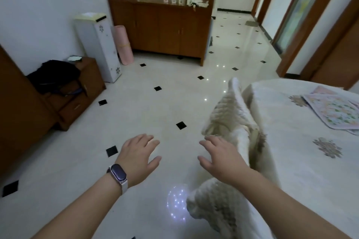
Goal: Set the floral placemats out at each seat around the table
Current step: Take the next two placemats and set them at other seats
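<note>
A stack of floral placemats (335, 111) lies near the right edge of the view on the round table (303, 176), which is covered with a white cloth. My left hand (138, 158) hovers over the floor with fingers spread and holds nothing; a dark band is on its wrist. My right hand (219, 156) is also spread and empty. It reaches towards the white padded back of a chair (229, 120) tucked against the table's left side. Both hands are well to the left of the placemats.
A second white chair cushion (211, 209) sits below my right forearm. Glossy tiled floor (155, 106) stretches ahead. A wooden cabinet (163, 31) with bottles stands at the back, a white tower unit (99, 44) and pink roll beside it, a low wooden drawer unit (81, 91) at left.
</note>
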